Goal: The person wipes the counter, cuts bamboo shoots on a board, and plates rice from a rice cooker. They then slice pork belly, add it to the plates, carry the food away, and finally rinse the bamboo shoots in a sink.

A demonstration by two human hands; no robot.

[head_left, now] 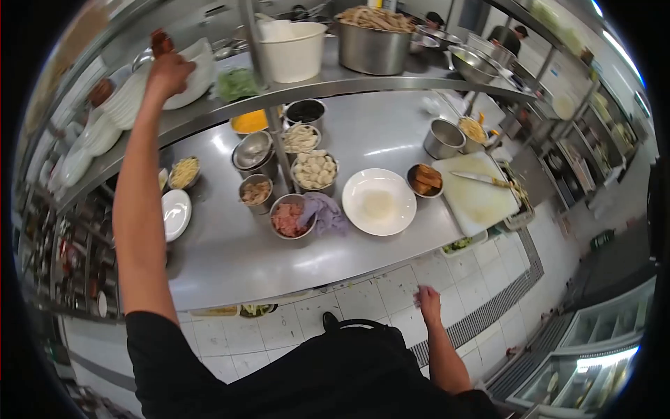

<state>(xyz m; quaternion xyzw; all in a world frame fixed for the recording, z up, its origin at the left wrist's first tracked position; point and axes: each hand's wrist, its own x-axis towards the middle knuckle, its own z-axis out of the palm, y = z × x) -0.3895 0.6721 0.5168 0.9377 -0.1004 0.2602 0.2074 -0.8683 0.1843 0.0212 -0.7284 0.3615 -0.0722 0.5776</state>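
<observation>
My left hand [169,75] is raised at the shelf, closed around a reddish-brown object [162,43] whose kind I cannot make out. Beside that hand are a big white bowl [195,73] and a stack of white dishes [125,101]. Low over the floor hangs my right hand [428,300], its fingers blurred and touching nothing visible. On the steel counter, a white plate [379,202] has a pale round patch in its middle. To its left stand a metal pot of pink raw meat [288,218] with a purple cloth [324,211] against it and a pot of whitish round pieces [314,171].
A knife [481,179] lies on the cutting board [474,199] at the counter's right end, beside a pot of brown pieces [426,180]. The overhead shelf [349,85] carries a white bucket [293,56] and a large steel pot [373,49]. A co-worker [507,38] stands in the background.
</observation>
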